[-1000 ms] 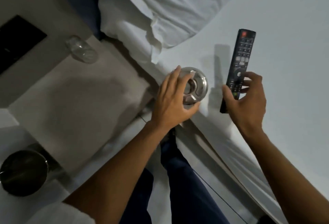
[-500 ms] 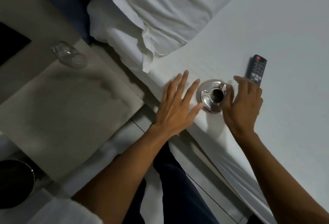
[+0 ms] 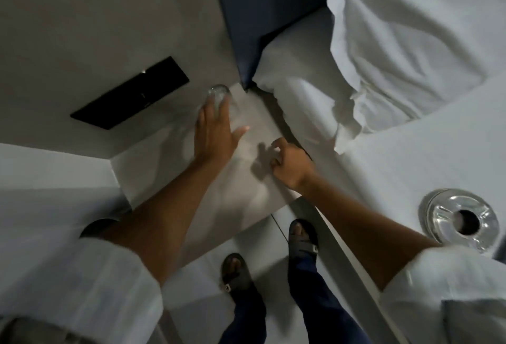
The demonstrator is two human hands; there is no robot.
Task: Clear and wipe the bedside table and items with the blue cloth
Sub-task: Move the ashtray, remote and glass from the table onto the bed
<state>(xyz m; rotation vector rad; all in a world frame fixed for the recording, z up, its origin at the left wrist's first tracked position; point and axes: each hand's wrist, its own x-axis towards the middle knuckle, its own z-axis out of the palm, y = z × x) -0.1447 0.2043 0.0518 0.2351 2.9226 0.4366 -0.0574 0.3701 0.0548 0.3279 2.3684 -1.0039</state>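
Note:
The beige bedside table point(image 3: 164, 168) fills the middle of the head view. A clear drinking glass point(image 3: 218, 93) stands at its far corner. My left hand point(image 3: 215, 131) stretches over the table with fingers apart, its fingertips at the glass, holding nothing. Over the table's right edge hovers my right hand point(image 3: 290, 163), fingers curled loosely and nothing in them. The shiny metal ashtray point(image 3: 461, 220) lies on the white bed at the right. No blue cloth or remote is in view.
White pillows point(image 3: 383, 50) and a dark blue headboard point(image 3: 262, 15) stand behind the table. A black wall panel point(image 3: 131, 94) sits on the wall at the left. A dark bin point(image 3: 94, 227) peeks out under my left arm. My sandalled feet point(image 3: 238, 272) stand on the tiled floor.
Both hands left the ashtray and remote on the bed and swung left over the bedside table. My left hand now reaches the glass. The view turned toward the table.

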